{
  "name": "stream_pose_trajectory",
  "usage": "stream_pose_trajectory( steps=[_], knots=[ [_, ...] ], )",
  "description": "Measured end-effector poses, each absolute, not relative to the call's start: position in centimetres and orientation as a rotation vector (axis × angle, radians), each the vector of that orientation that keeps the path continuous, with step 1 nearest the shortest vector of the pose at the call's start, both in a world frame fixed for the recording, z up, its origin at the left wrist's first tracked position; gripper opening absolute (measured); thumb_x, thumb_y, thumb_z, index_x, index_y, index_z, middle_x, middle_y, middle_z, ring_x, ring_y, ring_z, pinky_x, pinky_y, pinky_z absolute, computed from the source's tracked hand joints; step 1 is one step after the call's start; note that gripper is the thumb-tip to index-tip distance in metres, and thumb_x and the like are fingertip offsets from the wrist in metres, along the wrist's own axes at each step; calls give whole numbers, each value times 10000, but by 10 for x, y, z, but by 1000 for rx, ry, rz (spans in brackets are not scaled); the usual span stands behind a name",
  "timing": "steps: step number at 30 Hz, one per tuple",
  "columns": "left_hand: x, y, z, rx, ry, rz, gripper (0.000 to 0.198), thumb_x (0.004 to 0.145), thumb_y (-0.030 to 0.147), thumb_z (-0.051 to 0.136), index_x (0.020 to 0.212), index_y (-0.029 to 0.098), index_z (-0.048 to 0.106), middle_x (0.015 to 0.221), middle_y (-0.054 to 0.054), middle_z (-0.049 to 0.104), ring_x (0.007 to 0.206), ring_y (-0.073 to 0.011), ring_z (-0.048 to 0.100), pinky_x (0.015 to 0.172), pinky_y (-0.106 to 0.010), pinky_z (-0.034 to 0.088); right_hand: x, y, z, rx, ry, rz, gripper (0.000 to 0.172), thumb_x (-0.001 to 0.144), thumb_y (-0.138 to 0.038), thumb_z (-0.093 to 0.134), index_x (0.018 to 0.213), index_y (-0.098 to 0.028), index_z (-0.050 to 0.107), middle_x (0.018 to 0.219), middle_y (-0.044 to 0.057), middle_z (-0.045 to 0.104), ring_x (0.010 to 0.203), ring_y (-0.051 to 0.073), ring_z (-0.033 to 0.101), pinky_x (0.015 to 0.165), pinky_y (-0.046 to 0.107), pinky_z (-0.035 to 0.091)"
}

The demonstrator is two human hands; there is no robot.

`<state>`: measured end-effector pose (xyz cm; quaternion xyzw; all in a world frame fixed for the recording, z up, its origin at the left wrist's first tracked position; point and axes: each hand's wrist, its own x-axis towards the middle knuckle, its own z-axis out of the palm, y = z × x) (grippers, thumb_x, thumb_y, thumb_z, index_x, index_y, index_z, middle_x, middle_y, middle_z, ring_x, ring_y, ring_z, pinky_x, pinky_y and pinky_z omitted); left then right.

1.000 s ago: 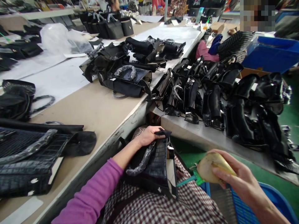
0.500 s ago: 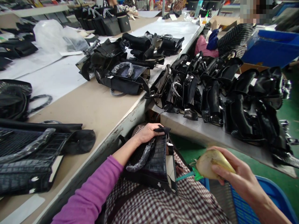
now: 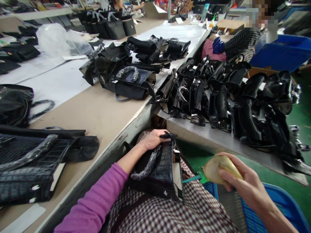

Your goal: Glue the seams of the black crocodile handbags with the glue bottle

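A boxy black handbag [image 3: 166, 165], embossed like crocodile skin, sits on a lap covered in checked cloth [image 3: 199, 210]. The left hand [image 3: 153, 139] has its fingers closed on a soft black flap [image 3: 170, 136] at the bag's top. The right hand's fingers [image 3: 227, 176] curl around a rounded, yellowish squeeze bottle [image 3: 213, 168], its slim teal nozzle [image 3: 191, 179] pointing at the bag's pale side. Glossy, crumpled-looking black bags [image 3: 220, 103] crowd the table [image 3: 191, 132] beyond.

A handbag workshop: black handbags [image 3: 127, 90] crowd a long worktable [image 3: 109, 111] at twelve o'clock, another table [image 3: 194, 135] at two.
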<state>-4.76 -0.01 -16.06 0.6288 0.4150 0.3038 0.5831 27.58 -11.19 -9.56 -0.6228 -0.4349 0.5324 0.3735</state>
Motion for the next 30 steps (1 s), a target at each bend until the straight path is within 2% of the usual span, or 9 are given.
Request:
stream_pose_trajectory(
  steps=[5,14,20,26,30],
  knots=[
    [-47,-1,-160,1474,970,708,334,845,447,753,880,116,784,941,-59,696,893,-200,633,839,-292,477,273,-99,-105,-1600,-1209,1226,495,805,-464,829,1183,-212,635,829,11,666,492,160,522,458,290,461],
    [-48,0,-161,1460,960,708,299,832,417,765,859,119,776,945,-61,710,902,-208,647,845,-298,497,273,-95,-116,-1565,-1206,1246,474,821,-460,825,1180,-211,640,794,0,646,488,158,524,453,285,457],
    [-47,1,-163,1452,952,705,313,830,427,763,835,114,769,936,-59,698,889,-203,638,842,-303,494,276,-103,-109,-1531,-1061,1390,503,746,-435,882,1147,-199,689,866,44,683,532,161,512,401,243,422],
    [-44,-1,-163,1458,969,703,311,827,428,762,839,117,766,925,-61,704,883,-205,644,827,-302,491,279,-113,-107,-1535,-1021,1541,522,705,-443,902,1137,-217,713,848,45,696,521,160,499,381,222,407],
    [-45,4,-151,1491,996,714,331,825,445,759,861,116,773,910,-59,704,852,-197,643,801,-292,496,283,-112,-110,-1422,-859,1607,462,769,-461,860,1126,-198,729,805,66,681,498,151,465,371,216,355]
  ],
)
